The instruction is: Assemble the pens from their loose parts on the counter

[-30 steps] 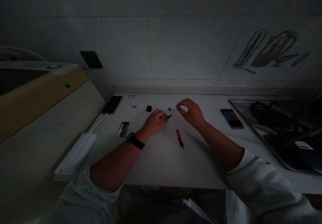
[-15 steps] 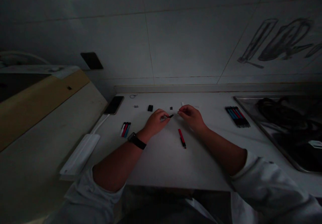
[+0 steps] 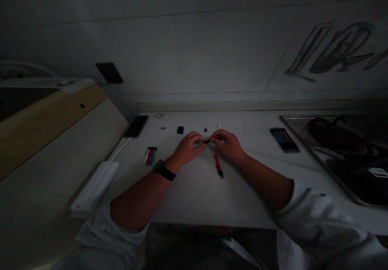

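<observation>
Pinching a small black pen part (image 3: 207, 141) between thumb and fingers, a person's left hand (image 3: 189, 148) hovers over a white surface (image 3: 194, 199). Opposite it, the right hand (image 3: 229, 144) has its grip pressed together at the part's other end; whether anything sits between those fingertips is too small to tell. The black part bridges the two hands, near the middle of the surface.

Just below the right hand lies a red and black pen (image 3: 218, 166), slanting. Beyond the hands, from left to right, are tiny pale pieces (image 3: 163, 128), a cluster of black pieces (image 3: 180, 130), a tiny dark piece (image 3: 205, 130) and a white strip (image 3: 219, 125).

Left of the left hand, white, red and blue barrels (image 3: 150, 156) lie side by side. Farther left are a phone (image 3: 136, 126) and a white power strip (image 3: 95, 187). Well to the right, a row of blue, red and black pens (image 3: 285, 140) lies near a metal-rimmed tray or basin (image 3: 315, 117). A black watch (image 3: 164, 170) circles the left wrist.
</observation>
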`<state>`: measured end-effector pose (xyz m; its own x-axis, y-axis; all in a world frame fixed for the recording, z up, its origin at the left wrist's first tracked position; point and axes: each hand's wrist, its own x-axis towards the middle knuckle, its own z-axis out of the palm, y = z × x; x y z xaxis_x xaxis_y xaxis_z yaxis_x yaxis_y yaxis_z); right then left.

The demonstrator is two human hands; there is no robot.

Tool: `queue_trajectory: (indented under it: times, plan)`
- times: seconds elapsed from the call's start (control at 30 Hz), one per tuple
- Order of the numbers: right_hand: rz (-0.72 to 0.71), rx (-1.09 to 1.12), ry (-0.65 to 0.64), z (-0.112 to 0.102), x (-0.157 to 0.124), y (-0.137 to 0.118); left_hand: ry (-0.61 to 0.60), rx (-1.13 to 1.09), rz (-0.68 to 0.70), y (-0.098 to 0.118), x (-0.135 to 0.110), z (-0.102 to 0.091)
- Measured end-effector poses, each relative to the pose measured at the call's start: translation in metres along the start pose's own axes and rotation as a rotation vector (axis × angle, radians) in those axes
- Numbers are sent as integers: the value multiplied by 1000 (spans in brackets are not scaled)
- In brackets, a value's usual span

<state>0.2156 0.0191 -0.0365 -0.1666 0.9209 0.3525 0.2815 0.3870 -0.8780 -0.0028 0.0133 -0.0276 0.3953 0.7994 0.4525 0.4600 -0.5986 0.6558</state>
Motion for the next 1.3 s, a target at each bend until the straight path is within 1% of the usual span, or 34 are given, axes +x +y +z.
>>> queue_trajectory:
  times: [0.1, 0.17, 0.27, 0.33, 0.37, 0.43, 0.5, 0.6, 0.7, 0.8, 0.93, 1.0, 1.17, 1.3]
  plan:
    - [-28, -26, 15, -4, 2, -3, 11, -44, -16, 1, 1, -2]
    - [-29, -34, 61, -13, 7, -2, 49, -82, -47, 1, 2, -5]
    - [-16, -76, 188, -36, 18, 8, 135, -134, -115, -3, 4, -8]
    - [-27, -211, 255, -54, 23, 18, 172, -159, -144, -6, 5, -8]
    - [-33, -308, 252, -61, 25, 23, 179, -168, -152, -8, 5, -8]
    - [-32, -496, 181, -71, 26, 32, 181, -179, -155, -10, 5, -7]
    - [-25, -632, 70, -75, 25, 39, 174, -184, -149, -10, 5, -6]
    - [-53, -745, -74, -73, 23, 43, 162, -186, -140, -9, 5, -5]
    - [-100, -810, -172, -70, 22, 42, 150, -174, -151, -7, 4, -6]
    - [-120, -870, -209, -71, 21, 38, 133, -153, -153, -7, 4, -6]
    - [-146, -925, -179, -73, 19, 32, 127, -142, -137, -9, 4, -5]
    - [-159, -935, -193, -74, 19, 29, 124, -129, -144, -10, 4, -5]
    - [-167, -935, -288, -77, 20, 22, 117, -113, -150, -13, 4, -4]
    - [-217, -915, -377, -70, 17, 13, 95, -121, -150, -14, 4, -3]
